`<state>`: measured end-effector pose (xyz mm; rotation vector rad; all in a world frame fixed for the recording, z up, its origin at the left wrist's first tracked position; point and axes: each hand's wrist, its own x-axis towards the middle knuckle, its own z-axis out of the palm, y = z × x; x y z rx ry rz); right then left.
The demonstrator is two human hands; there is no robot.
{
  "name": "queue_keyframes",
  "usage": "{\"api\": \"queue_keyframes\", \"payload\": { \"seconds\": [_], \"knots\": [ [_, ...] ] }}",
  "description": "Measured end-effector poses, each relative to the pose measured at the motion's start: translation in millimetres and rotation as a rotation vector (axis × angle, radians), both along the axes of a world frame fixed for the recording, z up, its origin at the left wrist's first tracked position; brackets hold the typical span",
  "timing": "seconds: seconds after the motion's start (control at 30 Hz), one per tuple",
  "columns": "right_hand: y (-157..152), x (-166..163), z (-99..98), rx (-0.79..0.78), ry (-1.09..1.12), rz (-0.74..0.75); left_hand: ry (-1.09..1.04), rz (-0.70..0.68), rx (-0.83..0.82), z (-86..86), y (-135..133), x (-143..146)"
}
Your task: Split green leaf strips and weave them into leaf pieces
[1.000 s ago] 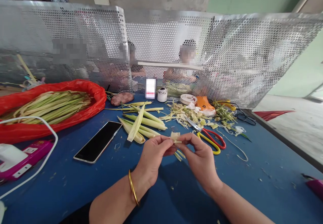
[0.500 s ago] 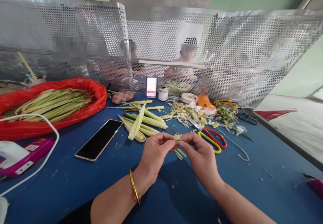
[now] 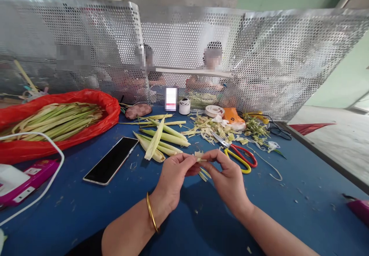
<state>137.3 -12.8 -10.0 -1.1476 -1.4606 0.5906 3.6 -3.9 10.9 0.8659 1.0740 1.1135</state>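
Between the fingertips of both hands is a small pale piece of plant husk (image 3: 199, 155). My left hand (image 3: 174, 175) pinches it from the left, thumb and fingers pressed together. From the other side my right hand (image 3: 227, 179) grips it with thumb and forefinger. Green strips (image 3: 204, 174) show on the table just behind the fingers. Several pale green husk leaves (image 3: 161, 138) lie beyond my left hand. Close behind my right hand rest scissors (image 3: 238, 156) with one red and one yellow handle, blades pointing away to the left.
A dark-screened phone (image 3: 111, 160) lies at left, beside a purple power strip (image 3: 31, 179) with a white cable. Behind them sits a red bag (image 3: 112, 113) of green leaves. Husk scraps (image 3: 201, 127), a tape roll (image 3: 215, 111) and a white jar (image 3: 184, 106) stand before a perforated metal screen (image 3: 184, 37).
My fingertips have parted slightly, so more of the pale husk piece shows between them. The whole view has shifted a little; the table items lie as before.
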Motion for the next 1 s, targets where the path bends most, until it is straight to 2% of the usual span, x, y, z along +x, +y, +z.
{"api": "queue_keyframes", "payload": {
  "seconds": [0.13,0.3,0.43,0.67,0.8,1.0],
  "knots": [
    [-0.2,1.4,-2.9,-0.008,-0.02,-0.003,-0.035,-0.032,-0.018,0.7,0.1,-0.9],
    [0.1,0.6,-1.8,-0.04,-0.007,-0.008,-0.037,-0.007,0.017,0.3,0.1,-0.1],
    [0.2,-1.0,0.6,-0.051,0.076,0.02,-0.012,0.003,0.042,-0.5,0.4,0.5],
    [2.1,0.6,-2.6,-0.172,0.252,0.046,0.063,-0.038,0.179,-3.2,0.2,0.4],
    [3.2,0.1,-2.1,-0.201,0.342,0.094,0.092,-0.026,0.187,-4.8,1.6,0.5],
    [3.1,-0.1,7.4,-0.256,0.282,0.156,0.161,-0.01,0.23,-7.9,5.4,-1.7]
  ]
}}
